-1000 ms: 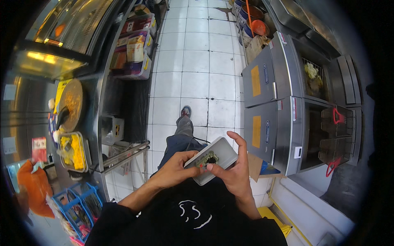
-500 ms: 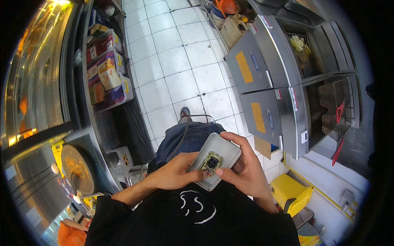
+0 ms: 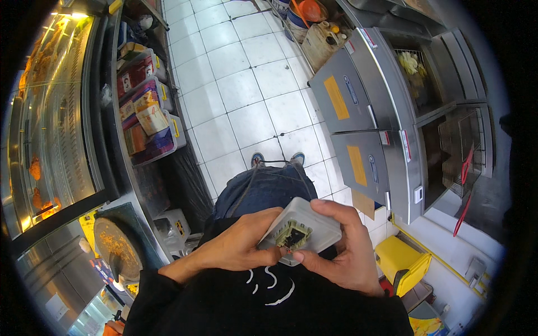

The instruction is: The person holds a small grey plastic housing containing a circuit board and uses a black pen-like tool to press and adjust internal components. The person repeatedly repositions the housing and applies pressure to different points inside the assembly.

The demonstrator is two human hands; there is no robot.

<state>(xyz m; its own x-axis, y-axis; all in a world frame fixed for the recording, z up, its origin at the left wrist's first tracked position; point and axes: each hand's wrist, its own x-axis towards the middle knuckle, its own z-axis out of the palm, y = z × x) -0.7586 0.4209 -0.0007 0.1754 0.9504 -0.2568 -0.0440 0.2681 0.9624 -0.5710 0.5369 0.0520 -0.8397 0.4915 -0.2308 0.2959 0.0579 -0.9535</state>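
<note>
Both hands hold a small grey, translucent plastic box in front of my black top, above my lap. A squarish greenish piece with a dark centre, something like an electrical module, sits at the box's face. My left hand is closed at the left side, its thumb at the lower edge of the greenish piece. Around the right side wraps my right hand, fingers on the far edge and thumb on the near face. The underside of the box and several fingertips are hidden.
To the right stand steel fryers with wire baskets and a yellow bin. On the left are a lit display case, a shelf with plastic tubs and a round chopping block. White floor tiles stretch ahead.
The box has shifted slightly down and right and is tilted differently, with both hands still on it. A second shoe now shows. The whole view has moved a little.
</note>
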